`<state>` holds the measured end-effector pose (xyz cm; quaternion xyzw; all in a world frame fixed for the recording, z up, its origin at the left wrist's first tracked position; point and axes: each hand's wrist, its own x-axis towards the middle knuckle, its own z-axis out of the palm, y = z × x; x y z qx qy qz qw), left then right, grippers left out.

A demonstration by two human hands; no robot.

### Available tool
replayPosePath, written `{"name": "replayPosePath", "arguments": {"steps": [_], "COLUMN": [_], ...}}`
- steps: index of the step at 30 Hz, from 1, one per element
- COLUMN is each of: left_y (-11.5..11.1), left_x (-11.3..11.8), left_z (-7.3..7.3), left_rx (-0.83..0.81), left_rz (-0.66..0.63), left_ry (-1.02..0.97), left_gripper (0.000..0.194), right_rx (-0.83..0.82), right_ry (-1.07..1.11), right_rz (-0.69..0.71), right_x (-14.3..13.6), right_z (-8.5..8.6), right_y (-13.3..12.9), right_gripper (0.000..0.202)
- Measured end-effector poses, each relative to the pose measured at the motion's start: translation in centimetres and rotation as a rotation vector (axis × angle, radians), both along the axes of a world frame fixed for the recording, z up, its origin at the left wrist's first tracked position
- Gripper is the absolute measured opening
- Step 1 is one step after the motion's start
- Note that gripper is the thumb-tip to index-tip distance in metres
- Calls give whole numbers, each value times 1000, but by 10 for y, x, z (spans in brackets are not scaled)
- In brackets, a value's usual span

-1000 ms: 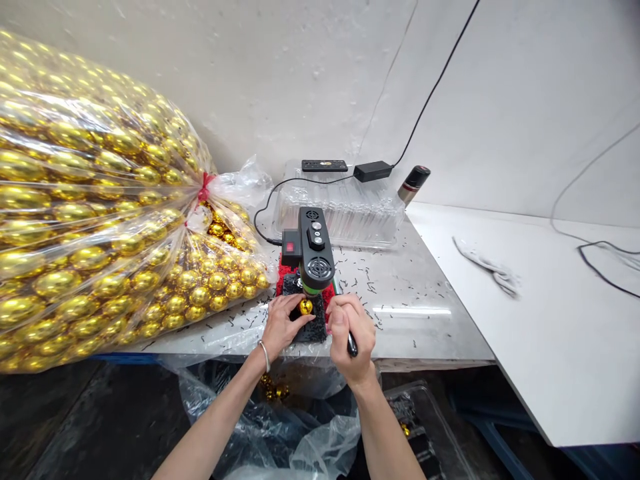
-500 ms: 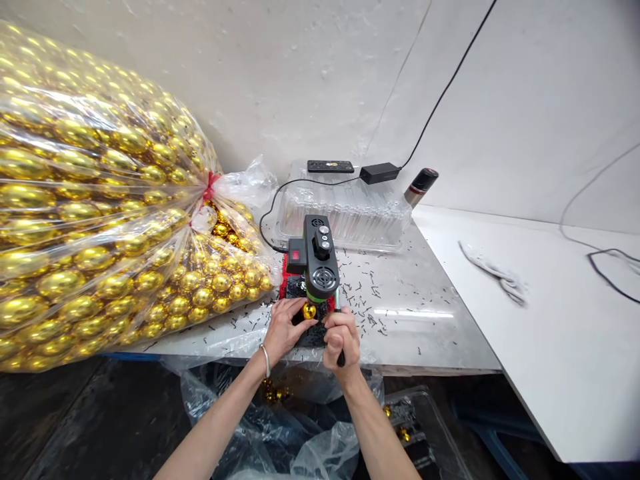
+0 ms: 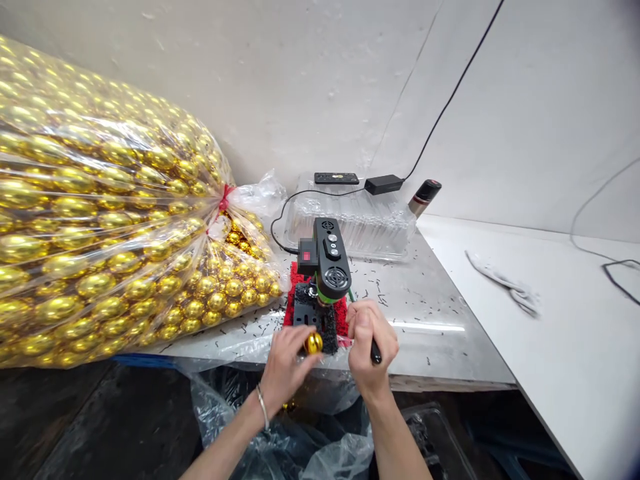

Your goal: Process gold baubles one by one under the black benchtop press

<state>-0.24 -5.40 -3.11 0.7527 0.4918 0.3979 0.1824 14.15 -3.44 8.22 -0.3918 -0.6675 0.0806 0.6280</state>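
Observation:
A shiny gold ball [image 3: 313, 343] is pinched between the thumb and fingers of my left hand [image 3: 287, 363], at the near end of the machine's base. Dark marks show on the ball's surface. My right hand [image 3: 371, 339] is wrapped round a black-ended handle [image 3: 375, 352], whose thin greenish shaft runs up beside the machine. The small black bench machine [image 3: 331, 257] has two round vents, buttons and a green ring at its lower end. Under it lies a black slotted base plate [image 3: 304, 313] on a red mat [image 3: 290, 308].
A large clear bag [image 3: 100, 220] of gold balls fills the left side. Behind the machine stands a clear plastic tray [image 3: 360, 220] with a black power adapter [image 3: 384, 184] on it. Black shavings litter the table. White gloves [image 3: 505, 283] lie rightward; a plastic bag [image 3: 295, 447] hangs below the edge.
My left hand has drawn the ball from under the machine head toward me. My right hand has swung right and lower with the handle. The view has shifted slightly.

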Motion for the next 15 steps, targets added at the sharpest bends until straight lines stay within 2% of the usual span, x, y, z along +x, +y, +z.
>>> {"name": "replayPosePath", "arguments": {"steps": [4,6,7,8,10,12,15], "left_y": [-57,-63,-58,-47,-11,39,115], "left_x": [-3,-5,-8,-12,-26,-46,-76], "left_z": [-18,-20,-15,-7,18,49,88], "left_rx": [50,64,81,104,168,203,57], "left_rz": [-137,-146,-140,-122,-30,171,385], "left_ry": [46,55,56,57,72,142,411], "left_gripper": [45,43,39,32,23,26,33], "right_rx": [35,41,44,50,62,62,56], "right_ry": [-5,1,1,2,0,-2,2], "right_rz": [-12,-14,-11,-8,-4,-8,-8], "right_x": [-1,-1,-2,-2,-2,-3,-2], "right_z": [-16,-19,-19,-18,-15,-13,-14], "right_y": [0,0,0,0,0,0,0], "right_gripper": [29,29,29,28,29,29,29]}}
